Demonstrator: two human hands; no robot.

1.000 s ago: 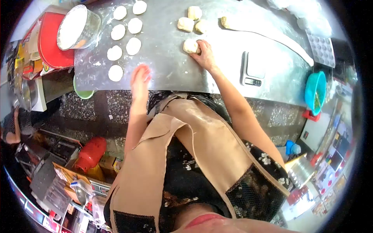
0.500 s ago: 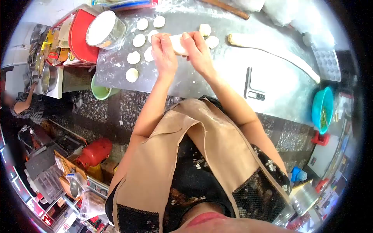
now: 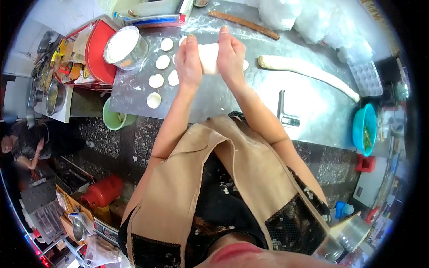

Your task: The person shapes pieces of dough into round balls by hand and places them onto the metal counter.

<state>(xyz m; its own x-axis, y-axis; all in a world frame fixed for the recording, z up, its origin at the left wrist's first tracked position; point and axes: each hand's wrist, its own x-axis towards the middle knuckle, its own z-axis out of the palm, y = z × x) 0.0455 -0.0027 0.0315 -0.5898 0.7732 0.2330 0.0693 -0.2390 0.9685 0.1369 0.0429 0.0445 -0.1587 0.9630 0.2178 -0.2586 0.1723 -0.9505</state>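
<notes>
At a grey metal table (image 3: 210,96), seen from the head camera looking down, we find two bare hands holding one pale piece of dough (image 3: 209,58) between them, above the table's surface. Our left hand (image 3: 187,64) grips its left side and our right hand (image 3: 231,56) its right side; the fingers are curled and both thumbs point away from our body. The dough spans the gap between the hands, so they are apart from each other.

To the left of our hands we see small white dough rounds (image 3: 156,81) laid out loosely on the metal, some of them partly hidden by our left hand. Beyond those rounds stands a clear tub (image 3: 140,53) of white powder, near a red bin (image 3: 99,56). Below the table's left end we notice a pale green bucket (image 3: 115,118).

On the right, a long, tapering dough rope (image 3: 308,69) slants across the table, and nearer us lies a scale (image 3: 290,121), its top washed out by glare. Along the far side we see a thin wooden stick (image 3: 243,24) and bulging plastic bags (image 3: 313,22). By the right end is a teal basin (image 3: 365,129) with something green inside.

Far left, we glimpse another person (image 3: 33,143), well apart from our hands.
</notes>
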